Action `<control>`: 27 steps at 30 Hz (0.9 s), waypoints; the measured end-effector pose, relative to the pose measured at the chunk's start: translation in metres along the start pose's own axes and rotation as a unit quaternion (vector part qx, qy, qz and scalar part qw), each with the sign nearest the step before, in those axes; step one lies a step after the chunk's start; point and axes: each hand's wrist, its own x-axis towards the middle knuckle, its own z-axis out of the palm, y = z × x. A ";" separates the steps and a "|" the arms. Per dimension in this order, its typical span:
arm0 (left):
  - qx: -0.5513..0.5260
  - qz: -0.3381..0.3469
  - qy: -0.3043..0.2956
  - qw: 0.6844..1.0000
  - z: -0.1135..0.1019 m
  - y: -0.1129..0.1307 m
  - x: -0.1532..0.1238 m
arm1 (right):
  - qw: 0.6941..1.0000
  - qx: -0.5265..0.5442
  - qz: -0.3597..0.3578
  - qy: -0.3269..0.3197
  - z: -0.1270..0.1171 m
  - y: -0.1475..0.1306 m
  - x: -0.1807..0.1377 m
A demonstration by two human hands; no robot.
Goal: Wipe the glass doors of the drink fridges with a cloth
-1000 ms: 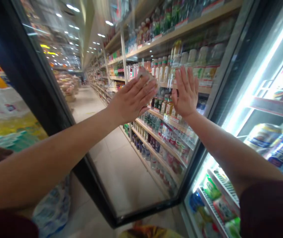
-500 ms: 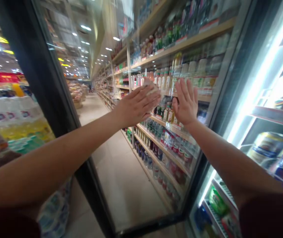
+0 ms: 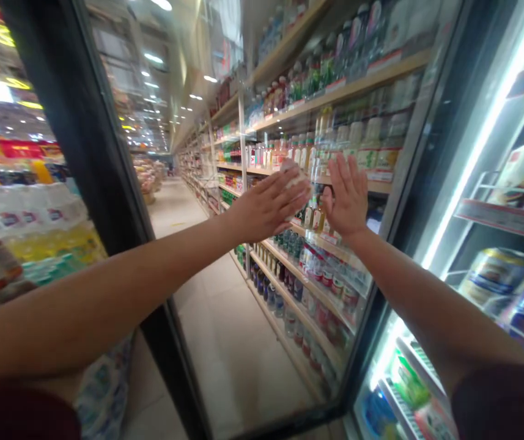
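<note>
An open glass fridge door (image 3: 225,342) with a black frame stands in front of me. My left hand (image 3: 268,208) presses a small whitish cloth (image 3: 291,175) flat against the glass with the fingers stretched over it. My right hand (image 3: 348,197) lies open and flat on the same pane just to the right, fingers spread and pointing up. Both arms reach forward at about shoulder height.
Through the glass I see a shop aisle (image 3: 183,208) and long shelves of bottles (image 3: 317,287). To the right is the lit fridge interior (image 3: 509,281) with cans and packets on wire racks. On the left stand stacked bottled goods (image 3: 27,226).
Both hands stay on the glass and have drifted slightly right and lower in view. The view has tilted up, and the door's bottom edge has slid down out of the picture.
</note>
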 end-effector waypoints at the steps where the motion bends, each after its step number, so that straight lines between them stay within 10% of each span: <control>1: 0.013 -0.014 0.008 1.000 -0.007 -0.010 0.001 | 1.000 -0.001 0.001 0.000 0.000 0.001 0.000; 8: 0.057 -0.382 0.135 0.912 -0.050 -0.068 0.002 | 0.999 0.017 0.038 0.024 0.005 -0.010 -0.007; 15: -0.023 -0.102 0.048 0.993 -0.005 -0.013 -0.029 | 0.996 0.009 0.083 0.017 0.011 -0.028 -0.012; 22: 0.047 -0.325 0.172 0.929 -0.024 -0.050 -0.028 | 0.996 0.010 0.076 0.040 0.015 -0.031 -0.012; 27: 0.062 -0.107 0.112 0.986 0.016 0.009 -0.025 | 0.996 0.004 0.086 0.038 0.012 -0.039 -0.011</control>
